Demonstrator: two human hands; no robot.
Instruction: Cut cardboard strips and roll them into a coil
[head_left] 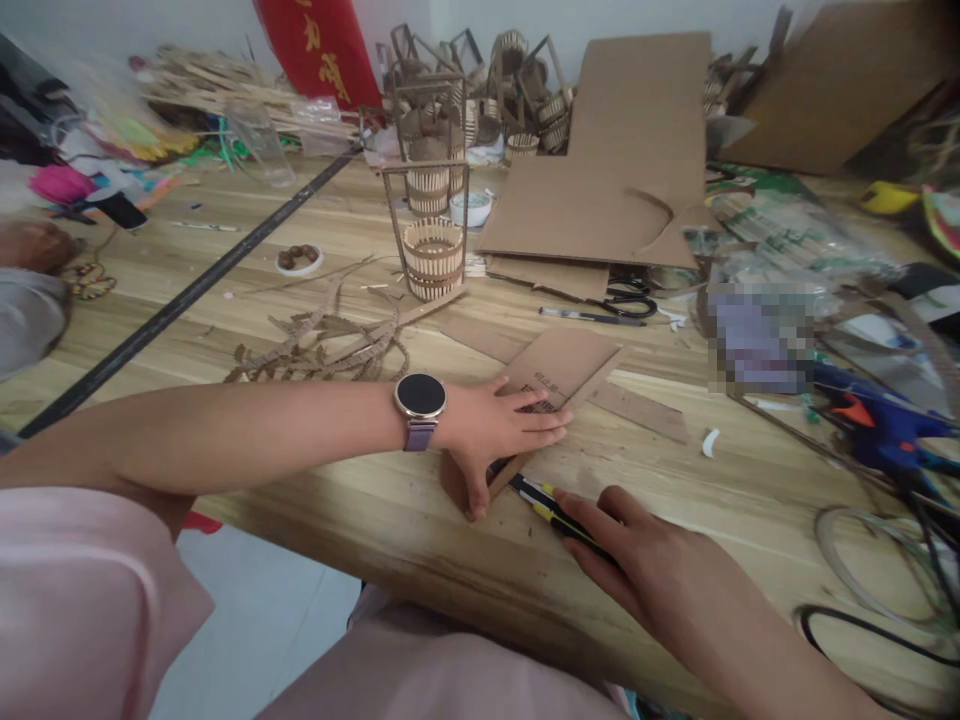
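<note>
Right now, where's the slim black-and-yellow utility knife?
Head view, lower half, just right of centre: the slim black-and-yellow utility knife is in the right-hand grip, its front end by the lower-right edge of the brown printed cardboard.

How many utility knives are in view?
1: the black-and-yellow knife in the right hand, tip by the cardboard under the left hand. Others may be hidden.

Brown cardboard piece (566, 358), dark-printed, laid slantwise near frame centre; black-and-yellow cutter (551, 512) angled just below, tip placed at cardboard's lower edge.
</note>
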